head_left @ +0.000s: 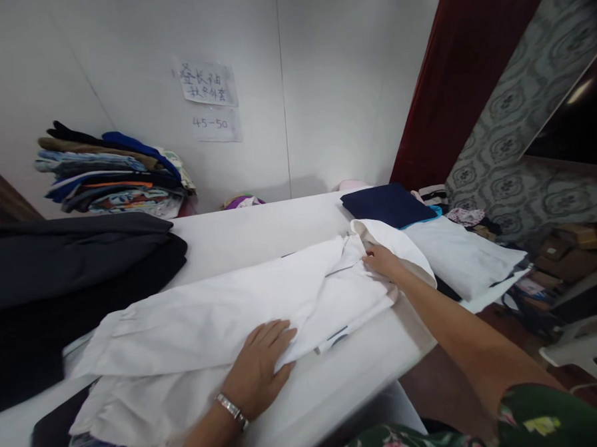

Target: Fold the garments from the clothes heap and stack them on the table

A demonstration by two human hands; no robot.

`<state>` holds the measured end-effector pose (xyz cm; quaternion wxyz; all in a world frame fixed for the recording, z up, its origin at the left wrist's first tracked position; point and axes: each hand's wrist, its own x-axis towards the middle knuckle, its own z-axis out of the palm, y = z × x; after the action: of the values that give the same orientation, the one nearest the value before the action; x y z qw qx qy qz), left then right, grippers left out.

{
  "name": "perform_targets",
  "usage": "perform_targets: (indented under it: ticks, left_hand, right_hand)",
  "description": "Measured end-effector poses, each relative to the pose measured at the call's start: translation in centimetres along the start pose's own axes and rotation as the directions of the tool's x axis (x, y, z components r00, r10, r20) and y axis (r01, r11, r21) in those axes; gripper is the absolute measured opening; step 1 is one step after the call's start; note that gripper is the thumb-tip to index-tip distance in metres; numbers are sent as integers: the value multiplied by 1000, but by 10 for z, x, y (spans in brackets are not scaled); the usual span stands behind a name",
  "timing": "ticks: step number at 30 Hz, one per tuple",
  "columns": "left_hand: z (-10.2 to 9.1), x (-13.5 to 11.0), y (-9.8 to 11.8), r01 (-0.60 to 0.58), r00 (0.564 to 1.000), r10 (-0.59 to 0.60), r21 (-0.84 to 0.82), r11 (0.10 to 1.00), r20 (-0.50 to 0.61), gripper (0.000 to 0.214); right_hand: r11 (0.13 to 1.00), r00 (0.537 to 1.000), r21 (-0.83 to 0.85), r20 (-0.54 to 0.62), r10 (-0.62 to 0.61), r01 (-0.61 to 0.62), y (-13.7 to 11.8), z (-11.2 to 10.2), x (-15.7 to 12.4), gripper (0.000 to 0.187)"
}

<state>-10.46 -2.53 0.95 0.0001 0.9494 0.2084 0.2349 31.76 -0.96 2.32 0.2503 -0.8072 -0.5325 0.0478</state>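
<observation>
A white long-sleeved jacket (223,307) lies stretched lengthwise over the white table, its cuffs to the left and its collar or hood (402,248) to the right. My left hand (260,364) rests flat on the lower edge of the jacket, fingers extended, with a metal watch band (231,411) on the wrist. At the neck end my right hand (383,262) has its fingers closed on the fabric by the collar; the fingertips are partly hidden. Dark stripes show on the jacket near its lower right edge.
Black and dark grey clothes (70,262) lie at the left. A stack of folded garments (116,173) stands behind them. Navy (390,204) and white folded clothes (465,251) are at the right end. Two paper notes (208,85) hang on the wall. A white stool (585,348) stands right.
</observation>
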Motion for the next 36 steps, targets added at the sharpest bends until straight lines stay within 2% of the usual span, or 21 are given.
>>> perform_targets:
  ticks: [2, 4, 8, 11, 14, 17, 21, 24, 26, 28, 30, 32, 34, 36]
  left_hand:
    - [-1, 0, 0, -3, 1000, 3, 0, 1000, -6, 44]
    - [-2, 1, 0, -7, 1000, 7, 5, 1000, -11, 44]
    - [-1, 0, -1, -23, 999, 23, 12, 1000, -29, 45]
    - [1, -1, -3, -21, 999, 20, -6, 1000, -45, 45]
    - [2, 0, -5, -9, 999, 7, -24, 1000, -48, 44]
    - [2, 1, -5, -1, 999, 0, -30, 1000, -37, 42]
    - [1, 2, -5, 3, 999, -4, -32, 999, -33, 42]
    - [2, 1, -4, 5, 999, -6, -41, 999, -32, 43]
    - [3, 1, -3, 9, 999, -11, -49, 999, -34, 43]
    - [2, 1, -2, 17, 999, -19, -59, 998, -34, 43]
    - [1, 2, -1, 25, 999, -27, -68, 997, -31, 42]
    - [0, 3, -1, 32, 999, -33, -73, 997, -22, 41]
    - [-1, 3, 0, 35, 999, -36, -75, 997, -13, 41]
    - [-2, 3, 1, 42, 999, -43, -78, 996, -2, 42]
  right_hand:
    - [998, 998, -11, -38, -55, 54, -7, -1, 0, 13]
    - [994, 990, -13, -87, -110, 109, -14, -4, 1, 26]
    - [984, 961, -33, -214, -177, 174, -10, -28, 13, 36]
    - [998, 963, -50, -265, -58, 46, 14, -57, 27, 37]
    - [993, 967, -41, -233, 100, -113, 40, -80, 36, 32]
    - [981, 967, -11, -174, 188, -193, 52, -85, 36, 24]
    - [976, 973, 92, -100, 208, -199, 44, -80, 29, 14]
    - [956, 975, 221, -69, 213, -193, 26, -86, 25, 23]
    - [935, 977, 302, -45, 209, -186, 9, -97, 24, 26]
    - [887, 982, 425, 27, 189, -182, -16, -112, 24, 26]
    - [800, 982, 573, 144, 119, -181, -48, -124, 21, 26]
    - [721, 969, 672, 249, -7, -167, -85, -129, 14, 27]
    - [645, 941, 750, 309, -142, -149, -121, -121, 4, 27]
    - [550, 907, 823, 329, -261, -141, -152, -98, -9, 27]
